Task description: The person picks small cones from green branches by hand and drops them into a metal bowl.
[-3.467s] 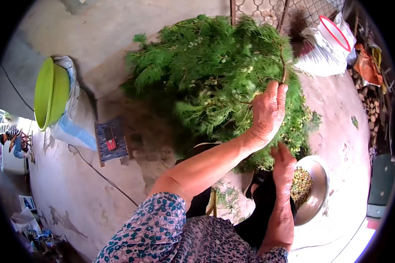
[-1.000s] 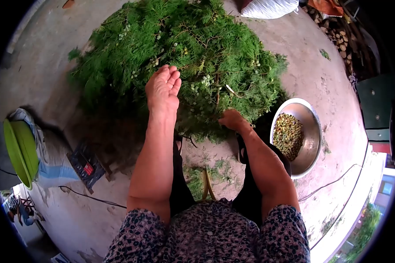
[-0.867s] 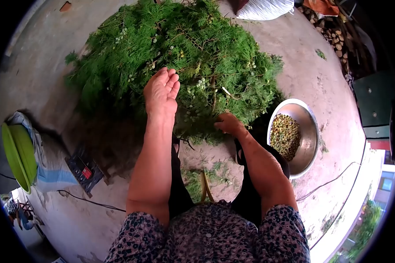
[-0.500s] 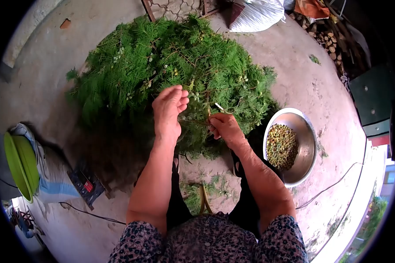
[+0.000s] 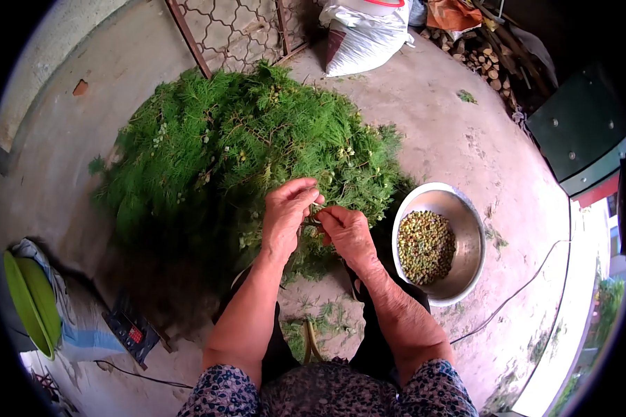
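My left hand (image 5: 283, 217) and my right hand (image 5: 349, 233) come together at the near edge of a big heap of green conifer branches (image 5: 236, 132). A thin conifer twig (image 5: 313, 214) shows between them, and my right thumb and fingers pinch it. The left fingers are closed right beside the twig; what lies between their tips is too small to make out. Small pale cones dot the branches. To the right of my right hand stands a metal basin (image 5: 470, 240), partly filled with small yellow-green cones (image 5: 424, 247).
A white sack (image 5: 365, 42) and stacked firewood (image 5: 490, 66) are at the back. Dark green drawers (image 5: 574, 132) stand far right, near a cable (image 5: 518, 309) on the floor. At left are a green plastic basin (image 5: 31, 302) and a black device (image 5: 131, 330).
My hands have come together; the left has moved in to the twig at my right fingers. The camera view has shifted, so the heap and basin sit lower and farther left.
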